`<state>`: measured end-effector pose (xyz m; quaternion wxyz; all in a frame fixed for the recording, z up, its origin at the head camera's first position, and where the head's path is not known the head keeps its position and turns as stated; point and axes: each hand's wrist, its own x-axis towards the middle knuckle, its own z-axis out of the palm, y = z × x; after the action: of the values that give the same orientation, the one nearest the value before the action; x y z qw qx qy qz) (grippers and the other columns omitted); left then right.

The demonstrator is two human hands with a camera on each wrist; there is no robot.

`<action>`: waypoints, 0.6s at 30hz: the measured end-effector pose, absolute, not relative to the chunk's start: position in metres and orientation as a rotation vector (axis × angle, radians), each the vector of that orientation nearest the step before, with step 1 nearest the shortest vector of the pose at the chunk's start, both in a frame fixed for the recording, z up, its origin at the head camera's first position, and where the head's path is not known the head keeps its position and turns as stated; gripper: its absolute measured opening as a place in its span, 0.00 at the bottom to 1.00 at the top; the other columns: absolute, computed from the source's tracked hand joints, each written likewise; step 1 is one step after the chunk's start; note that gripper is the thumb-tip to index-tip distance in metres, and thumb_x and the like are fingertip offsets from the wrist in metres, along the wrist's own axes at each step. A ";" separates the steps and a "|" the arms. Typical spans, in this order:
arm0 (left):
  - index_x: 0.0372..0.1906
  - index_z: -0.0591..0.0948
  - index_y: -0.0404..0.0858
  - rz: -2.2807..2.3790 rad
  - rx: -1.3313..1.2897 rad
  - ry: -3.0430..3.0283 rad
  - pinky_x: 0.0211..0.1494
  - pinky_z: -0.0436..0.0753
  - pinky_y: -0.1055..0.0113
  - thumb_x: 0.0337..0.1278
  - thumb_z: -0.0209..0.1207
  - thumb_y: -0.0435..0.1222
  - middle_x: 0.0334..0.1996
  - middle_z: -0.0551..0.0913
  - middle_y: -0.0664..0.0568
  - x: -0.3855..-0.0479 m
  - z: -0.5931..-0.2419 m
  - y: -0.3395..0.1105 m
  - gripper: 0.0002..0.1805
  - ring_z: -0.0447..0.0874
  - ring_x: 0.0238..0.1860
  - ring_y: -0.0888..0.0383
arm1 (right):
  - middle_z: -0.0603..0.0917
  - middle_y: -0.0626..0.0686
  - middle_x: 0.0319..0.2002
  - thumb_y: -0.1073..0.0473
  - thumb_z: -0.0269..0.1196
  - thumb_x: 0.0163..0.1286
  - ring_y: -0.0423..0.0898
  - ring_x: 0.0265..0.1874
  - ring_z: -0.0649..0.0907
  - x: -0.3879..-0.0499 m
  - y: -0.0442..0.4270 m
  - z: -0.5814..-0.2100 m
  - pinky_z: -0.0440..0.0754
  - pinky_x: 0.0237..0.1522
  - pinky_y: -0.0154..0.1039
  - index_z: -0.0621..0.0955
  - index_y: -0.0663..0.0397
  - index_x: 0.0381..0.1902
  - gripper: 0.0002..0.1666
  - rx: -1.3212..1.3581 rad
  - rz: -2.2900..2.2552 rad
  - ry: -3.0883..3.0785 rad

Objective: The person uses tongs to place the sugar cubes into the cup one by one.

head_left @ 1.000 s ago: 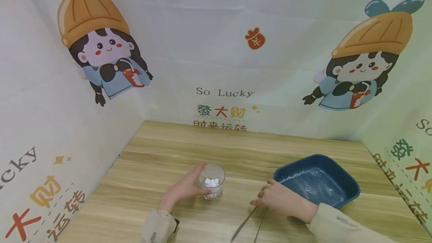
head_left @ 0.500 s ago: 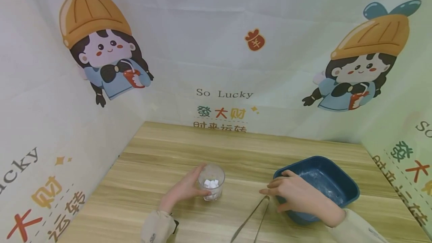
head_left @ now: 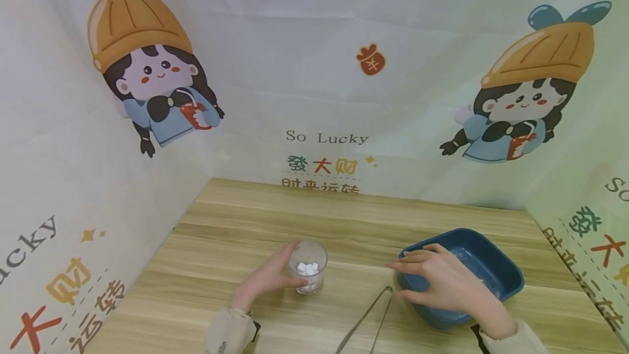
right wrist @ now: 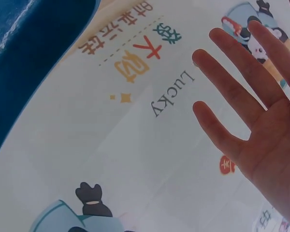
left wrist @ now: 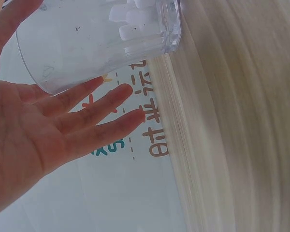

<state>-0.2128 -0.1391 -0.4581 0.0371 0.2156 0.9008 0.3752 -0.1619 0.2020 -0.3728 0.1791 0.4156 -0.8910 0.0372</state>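
Observation:
A clear glass stands upright on the wooden table, with several small white cubes in its bottom. My left hand holds the glass from the left, thumb at the front and index finger at the back; in the left wrist view the other fingers are fairly straight and spread. My right hand hovers above the near left part of a blue basin. Its fingers are spread and hold nothing, as the right wrist view confirms. Metal tongs lie between the glass and the basin, their lower ends cut off by the frame.
The wooden table ends at a pale printed cloth that rises behind it and along both sides. Bare wood shows behind the glass and between it and the basin.
My right hand has let go of the tongs, leaving them on the table, and has moved right and up over the basin. The left hand and the glass stay in place.

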 end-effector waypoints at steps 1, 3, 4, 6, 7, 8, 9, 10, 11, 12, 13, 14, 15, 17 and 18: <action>0.65 0.55 0.29 1.152 0.665 2.764 0.65 0.61 0.43 0.36 0.68 0.42 0.63 0.61 0.33 -0.213 -0.458 -0.139 0.50 0.59 0.63 0.37 | 0.83 0.39 0.43 0.40 0.64 0.50 0.42 0.44 0.81 -0.162 0.202 -0.374 0.76 0.44 0.47 0.78 0.36 0.50 0.27 1.157 0.119 -2.506; 0.65 0.55 0.29 1.157 0.674 2.763 0.65 0.61 0.43 0.36 0.68 0.42 0.63 0.61 0.32 -0.213 -0.458 -0.139 0.50 0.59 0.63 0.37 | 0.83 0.39 0.43 0.39 0.63 0.50 0.42 0.44 0.81 -0.162 0.203 -0.376 0.77 0.44 0.46 0.78 0.36 0.50 0.27 1.109 0.153 -2.498; 0.65 0.55 0.29 1.158 0.677 2.763 0.65 0.61 0.43 0.35 0.68 0.41 0.63 0.61 0.32 -0.212 -0.459 -0.140 0.50 0.59 0.63 0.37 | 0.83 0.39 0.43 0.39 0.63 0.50 0.42 0.44 0.81 -0.162 0.203 -0.377 0.77 0.43 0.46 0.78 0.36 0.50 0.27 1.085 0.172 -2.495; 0.65 0.55 0.29 1.165 0.678 2.763 0.65 0.61 0.42 0.35 0.68 0.41 0.62 0.61 0.32 -0.212 -0.458 -0.140 0.50 0.60 0.62 0.36 | 0.83 0.40 0.44 0.40 0.64 0.50 0.42 0.44 0.81 -0.162 0.204 -0.379 0.78 0.43 0.46 0.77 0.36 0.51 0.28 1.039 0.218 -2.491; 0.65 0.55 0.29 1.165 0.675 2.769 0.64 0.61 0.42 0.35 0.68 0.41 0.62 0.61 0.32 -0.212 -0.459 -0.140 0.50 0.60 0.62 0.36 | 0.83 0.40 0.44 0.41 0.64 0.50 0.41 0.44 0.81 -0.163 0.205 -0.380 0.78 0.43 0.46 0.77 0.35 0.51 0.28 1.018 0.244 -2.490; 0.65 0.55 0.30 1.158 0.668 2.776 0.64 0.62 0.41 0.34 0.69 0.42 0.62 0.60 0.31 -0.211 -0.459 -0.140 0.51 0.60 0.62 0.36 | 0.83 0.41 0.44 0.41 0.65 0.50 0.40 0.44 0.82 -0.164 0.205 -0.381 0.78 0.43 0.46 0.77 0.35 0.52 0.29 1.001 0.271 -2.490; 0.65 0.55 0.31 1.155 0.659 2.782 0.63 0.62 0.41 0.34 0.69 0.42 0.62 0.60 0.31 -0.211 -0.459 -0.141 0.51 0.60 0.62 0.35 | 0.83 0.41 0.44 0.42 0.65 0.50 0.40 0.43 0.82 -0.164 0.206 -0.382 0.78 0.42 0.46 0.77 0.35 0.52 0.29 0.988 0.297 -2.484; 0.66 0.55 0.32 1.145 0.649 2.794 0.63 0.63 0.41 0.34 0.69 0.43 0.63 0.59 0.30 -0.211 -0.459 -0.141 0.52 0.59 0.62 0.35 | 0.83 0.42 0.44 0.43 0.66 0.50 0.40 0.42 0.82 -0.166 0.206 -0.383 0.78 0.42 0.46 0.76 0.36 0.52 0.29 0.977 0.314 -2.477; 0.66 0.55 0.33 1.136 0.642 2.810 0.63 0.62 0.40 0.33 0.69 0.44 0.63 0.58 0.30 -0.210 -0.458 -0.141 0.52 0.59 0.62 0.34 | 0.83 0.43 0.44 0.44 0.66 0.50 0.40 0.42 0.82 -0.167 0.206 -0.384 0.78 0.42 0.46 0.77 0.36 0.52 0.28 0.965 0.331 -2.470; 0.66 0.55 0.33 1.123 0.641 2.833 0.62 0.62 0.39 0.33 0.69 0.45 0.63 0.56 0.30 -0.209 -0.457 -0.141 0.52 0.58 0.62 0.33 | 0.84 0.43 0.44 0.44 0.66 0.50 0.40 0.41 0.82 -0.168 0.206 -0.385 0.78 0.42 0.46 0.77 0.36 0.52 0.28 0.952 0.348 -2.464; 0.66 0.56 0.34 1.109 0.642 2.860 0.62 0.62 0.39 0.33 0.69 0.45 0.64 0.55 0.29 -0.209 -0.457 -0.141 0.52 0.57 0.63 0.33 | 0.84 0.44 0.44 0.45 0.66 0.49 0.41 0.41 0.82 -0.170 0.206 -0.386 0.78 0.42 0.46 0.77 0.37 0.51 0.28 0.939 0.358 -2.456; 0.66 0.56 0.35 1.095 0.648 2.887 0.63 0.61 0.38 0.33 0.69 0.46 0.64 0.54 0.30 -0.208 -0.455 -0.141 0.52 0.54 0.64 0.33 | 0.84 0.45 0.44 0.45 0.67 0.49 0.42 0.41 0.82 -0.171 0.206 -0.388 0.78 0.41 0.46 0.78 0.38 0.51 0.28 0.925 0.372 -2.445; 0.66 0.56 0.35 1.090 0.656 2.916 0.63 0.59 0.38 0.33 0.69 0.47 0.65 0.53 0.31 -0.207 -0.454 -0.140 0.52 0.52 0.65 0.33 | 0.84 0.45 0.43 0.46 0.67 0.49 0.43 0.41 0.82 -0.172 0.206 -0.389 0.79 0.41 0.46 0.78 0.38 0.51 0.28 0.910 0.385 -2.435; 0.66 0.56 0.36 1.075 0.681 2.990 0.63 0.56 0.36 0.34 0.68 0.48 0.66 0.51 0.32 -0.205 -0.450 -0.138 0.51 0.46 0.66 0.32 | 0.84 0.47 0.44 0.46 0.67 0.48 0.44 0.42 0.82 -0.175 0.205 -0.392 0.78 0.41 0.47 0.78 0.39 0.50 0.28 0.874 0.406 -2.425; 0.66 0.57 0.36 1.074 0.696 3.026 0.63 0.55 0.35 0.35 0.68 0.48 0.67 0.51 0.33 -0.204 -0.448 -0.137 0.50 0.44 0.66 0.32 | 0.84 0.47 0.45 0.46 0.67 0.48 0.45 0.42 0.82 -0.176 0.205 -0.394 0.78 0.42 0.47 0.78 0.39 0.50 0.28 0.856 0.415 -2.423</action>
<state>-0.2043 -0.1373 -0.4478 -0.0717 0.2113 0.9186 0.3261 -0.1761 0.2048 -0.3937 0.2659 0.3169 -0.8974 0.1538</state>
